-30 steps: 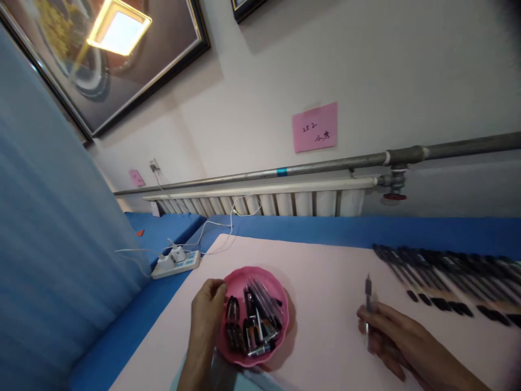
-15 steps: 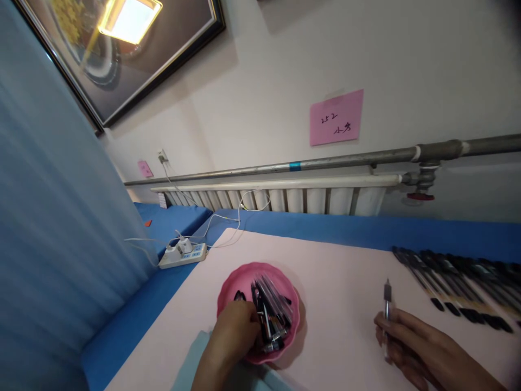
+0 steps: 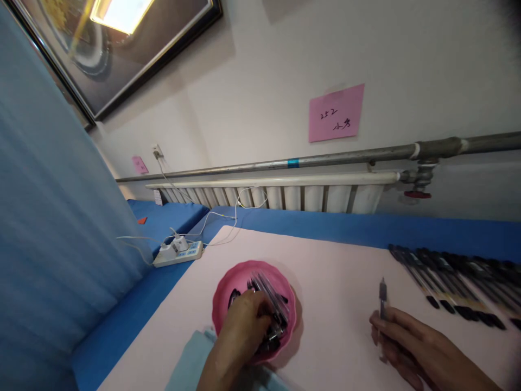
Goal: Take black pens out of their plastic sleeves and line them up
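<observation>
A round pink bowl (image 3: pixel 220 296) with a scalloped rim holds a jumble of clear pen barrels (image 3: pixel 264 288) and black pen parts. My left hand (image 3: pixel 248 320) reaches into it, its fingers curled down among the parts; what they pinch, if anything, is hidden. To the right, my right hand (image 3: pixel 415 339) grips a pen (image 3: pixel 382 296) between thumb and fingers. This pen stands nearly upright, tip up, with a dark grip section and a clear barrel, and no cap on its tip.
Several black-capped pens (image 3: pixel 456 282) lie in a slanted row at the right, on pale pink paper (image 3: pixel 325 304) over a blue surface (image 3: pixel 325 224). A light blue cloth (image 3: pixel 189 355) lies beside the bowl. At the left are a power strip (image 3: pixel 179 258) with cables and a blue curtain (image 3: pixel 52 217).
My left hand has shifted a little right and up within the bowl, over the pen parts. My right hand keeps its hold on the pen. The view has turned slightly.
</observation>
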Action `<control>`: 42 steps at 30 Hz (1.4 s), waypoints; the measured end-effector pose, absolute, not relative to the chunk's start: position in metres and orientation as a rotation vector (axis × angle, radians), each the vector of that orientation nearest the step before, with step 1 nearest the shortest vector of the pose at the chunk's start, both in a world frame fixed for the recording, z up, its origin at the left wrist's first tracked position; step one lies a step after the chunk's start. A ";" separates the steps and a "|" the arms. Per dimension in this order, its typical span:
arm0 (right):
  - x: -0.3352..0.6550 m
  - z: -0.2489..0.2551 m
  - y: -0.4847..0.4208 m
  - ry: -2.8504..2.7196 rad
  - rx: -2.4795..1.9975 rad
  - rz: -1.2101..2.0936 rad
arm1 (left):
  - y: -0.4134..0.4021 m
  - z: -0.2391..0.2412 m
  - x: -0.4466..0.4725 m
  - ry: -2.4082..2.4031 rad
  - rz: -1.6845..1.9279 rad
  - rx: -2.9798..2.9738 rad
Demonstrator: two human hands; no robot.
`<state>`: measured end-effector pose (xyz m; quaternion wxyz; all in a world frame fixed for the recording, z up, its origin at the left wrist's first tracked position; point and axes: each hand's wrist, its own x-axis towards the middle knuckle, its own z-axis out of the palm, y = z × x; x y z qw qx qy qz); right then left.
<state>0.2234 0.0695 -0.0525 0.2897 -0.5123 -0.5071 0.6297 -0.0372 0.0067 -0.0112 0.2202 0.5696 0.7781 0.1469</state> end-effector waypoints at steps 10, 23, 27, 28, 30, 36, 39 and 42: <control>0.222 -0.053 0.067 -1.409 -1.348 1.610 | 0.015 -0.016 -0.018 2.196 0.245 1.661; 0.222 -0.057 0.068 -1.407 -1.357 1.614 | 0.012 -0.011 -0.021 2.135 0.355 1.658; 0.221 -0.056 0.067 -1.403 -1.368 1.605 | 0.012 -0.014 -0.011 2.160 0.265 1.655; 0.221 -0.056 0.066 -1.408 -1.361 1.602 | 0.012 -0.016 -0.011 2.185 0.232 1.652; 0.221 -0.056 0.065 -1.414 -1.347 1.594 | 0.012 -0.021 -0.013 2.200 0.190 1.670; 0.220 -0.047 0.062 -1.272 -1.320 1.613 | 0.009 -0.016 -0.020 2.096 0.458 1.644; 0.218 -0.030 0.054 -1.050 -1.204 1.679 | 0.005 -0.009 -0.013 1.747 0.893 1.298; 0.212 -0.013 0.041 -0.905 -1.045 1.695 | 0.000 -0.010 0.005 1.258 1.063 0.940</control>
